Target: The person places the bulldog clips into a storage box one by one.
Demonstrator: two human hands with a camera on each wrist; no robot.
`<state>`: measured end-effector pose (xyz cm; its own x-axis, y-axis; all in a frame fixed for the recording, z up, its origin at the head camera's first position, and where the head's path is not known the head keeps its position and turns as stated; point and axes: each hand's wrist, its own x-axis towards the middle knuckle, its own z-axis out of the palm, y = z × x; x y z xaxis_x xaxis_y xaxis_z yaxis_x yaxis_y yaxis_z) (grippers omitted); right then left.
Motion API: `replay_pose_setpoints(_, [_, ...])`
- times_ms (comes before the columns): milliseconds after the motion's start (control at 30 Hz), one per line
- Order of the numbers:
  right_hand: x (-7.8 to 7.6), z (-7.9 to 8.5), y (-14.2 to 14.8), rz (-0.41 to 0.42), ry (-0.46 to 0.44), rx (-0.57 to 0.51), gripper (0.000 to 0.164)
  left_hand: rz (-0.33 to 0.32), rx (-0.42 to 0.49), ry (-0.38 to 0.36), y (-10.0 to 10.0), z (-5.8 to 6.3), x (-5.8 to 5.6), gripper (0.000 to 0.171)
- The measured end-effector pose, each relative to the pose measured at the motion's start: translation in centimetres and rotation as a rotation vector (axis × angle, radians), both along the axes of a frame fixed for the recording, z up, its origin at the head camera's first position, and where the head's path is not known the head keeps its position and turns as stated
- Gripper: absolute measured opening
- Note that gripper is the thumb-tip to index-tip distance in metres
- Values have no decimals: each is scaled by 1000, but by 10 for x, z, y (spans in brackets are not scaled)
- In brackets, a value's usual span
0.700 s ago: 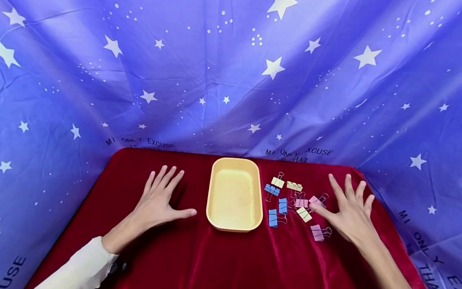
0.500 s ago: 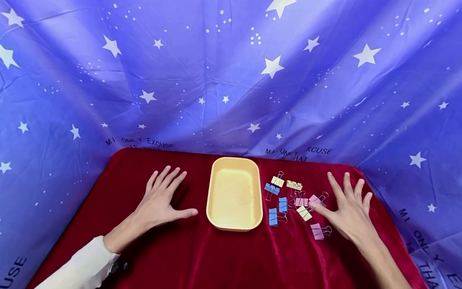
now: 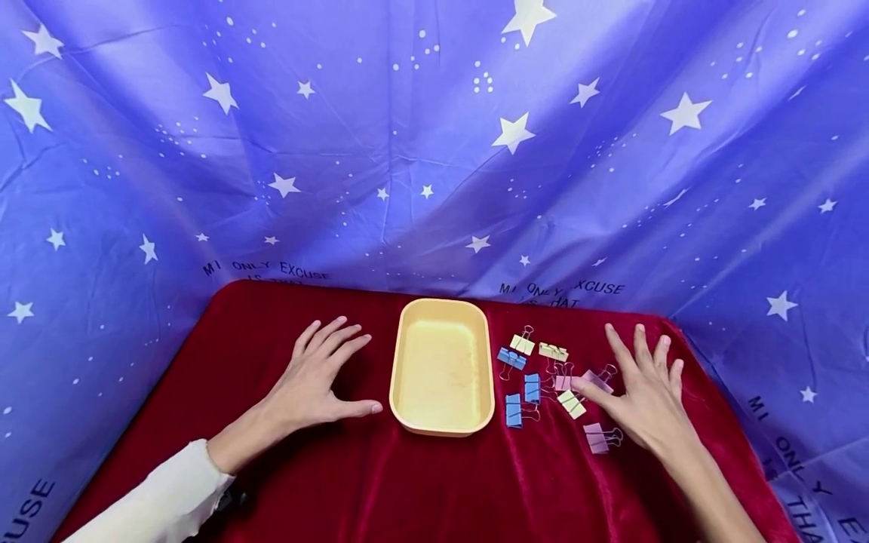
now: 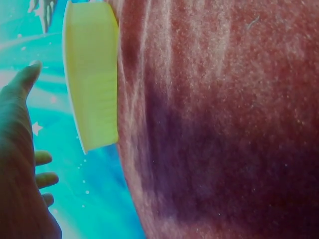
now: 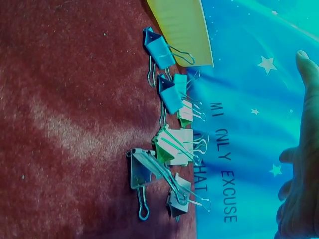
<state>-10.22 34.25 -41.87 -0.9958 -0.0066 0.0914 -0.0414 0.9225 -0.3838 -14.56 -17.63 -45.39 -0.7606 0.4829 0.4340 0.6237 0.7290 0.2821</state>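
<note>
A yellow plastic tray (image 3: 442, 433) with nothing in it lies lengthwise at the middle of the table. My left hand (image 3: 314, 381) hovers left of it with fingers spread, the thumb tip just short of its wall. My right hand (image 3: 645, 392) is spread over the right side, holding nothing. Its thumb overlaps the binder clips in the head view. Among the clips are blue ones (image 3: 514, 411), pale yellow ones (image 3: 572, 404) and pink ones (image 3: 597, 438), scattered between the tray and my right hand. In the right wrist view, a blue clip (image 5: 160, 52) lies nearest the tray.
Dark red velvet cloth (image 3: 434, 490) covers the table, with small folds at the front. A blue curtain (image 3: 434, 136) with white stars and lettering stands close behind the table and along both sides.
My left hand has moved right, closer to the tray. My right hand has shifted slightly left, its thumb further over the clips. The tray and clips stay in place.
</note>
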Motion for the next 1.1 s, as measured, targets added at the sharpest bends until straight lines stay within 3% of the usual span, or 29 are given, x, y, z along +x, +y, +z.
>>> replay_pose_setpoints(367, [-5, 2, -12, 22, -5, -12, 113, -56, -23, 50, 11, -3, 1, 99])
replay_pose_setpoints(733, [-13, 2, -20, 40, -18, -20, 112, -132, 18, 153, 14, -6, -2, 87])
replay_pose_setpoints(1100, [-16, 2, -22, 48, -31, -22, 112, -169, 41, 187, 17, -6, -4, 85])
